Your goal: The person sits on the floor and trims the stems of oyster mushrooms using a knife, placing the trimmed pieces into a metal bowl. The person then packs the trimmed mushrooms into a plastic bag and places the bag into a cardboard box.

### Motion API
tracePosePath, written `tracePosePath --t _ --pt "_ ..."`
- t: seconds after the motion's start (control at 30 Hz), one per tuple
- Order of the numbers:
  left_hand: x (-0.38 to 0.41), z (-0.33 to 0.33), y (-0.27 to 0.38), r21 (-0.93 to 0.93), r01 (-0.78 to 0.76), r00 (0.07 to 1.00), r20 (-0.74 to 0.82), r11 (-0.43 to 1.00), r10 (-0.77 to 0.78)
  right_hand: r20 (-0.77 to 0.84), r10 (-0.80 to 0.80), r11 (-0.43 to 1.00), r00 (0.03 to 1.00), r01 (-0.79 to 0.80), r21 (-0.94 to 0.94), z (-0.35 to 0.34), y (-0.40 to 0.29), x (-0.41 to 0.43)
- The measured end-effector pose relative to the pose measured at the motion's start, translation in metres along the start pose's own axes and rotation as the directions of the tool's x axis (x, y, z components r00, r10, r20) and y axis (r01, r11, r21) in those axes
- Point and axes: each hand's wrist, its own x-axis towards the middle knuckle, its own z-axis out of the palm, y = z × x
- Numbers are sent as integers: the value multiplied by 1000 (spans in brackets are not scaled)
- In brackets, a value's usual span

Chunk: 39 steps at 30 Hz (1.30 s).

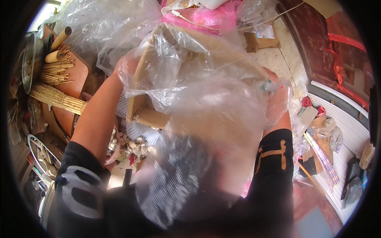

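A brown box [137,109], apparently cardboard, is tilted in front of me. Crumpled clear plastic sheeting [214,95] drapes over it and hangs down towards my body, blurred at the lower end. My left hand [128,65] grips the box's left side, seen partly through the plastic. At the right side my right hand [270,78] holds the box near its rim, with plastic bunched around the wrist and forearm. The fingers of both hands are mostly hidden.
On the left are a straw whisk broom [61,98], many thin wooden sticks [58,73] and a metal colander [44,154]. Pink plastic bags [199,19] lie beyond the box, crossed by a white cable [193,23]. Clutter and patterned sticks [326,162] lie at right.
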Motion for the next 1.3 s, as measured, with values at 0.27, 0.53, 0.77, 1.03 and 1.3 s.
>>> tracePosePath --t 0.27,0.53,0.77,1.03,1.3 --pt "-12 -26 -99 603 -59 973 -143 795 180 -206 -98 986 974 123 116 -15 35 -13" --pt "-37 -18 -93 432 -100 940 -254 897 227 -348 -332 942 877 291 -164 -16 52 -10" --pt "-60 -21 -102 51 -36 967 -252 998 47 -215 34 818 976 96 567 -6 57 -45" --pt "-84 -31 -61 567 -277 793 -321 776 518 -457 -318 875 831 443 196 -41 76 -42" --pt "-149 64 60 662 -682 658 370 311 655 81 -765 520 639 687 -507 -1 -4 -110"
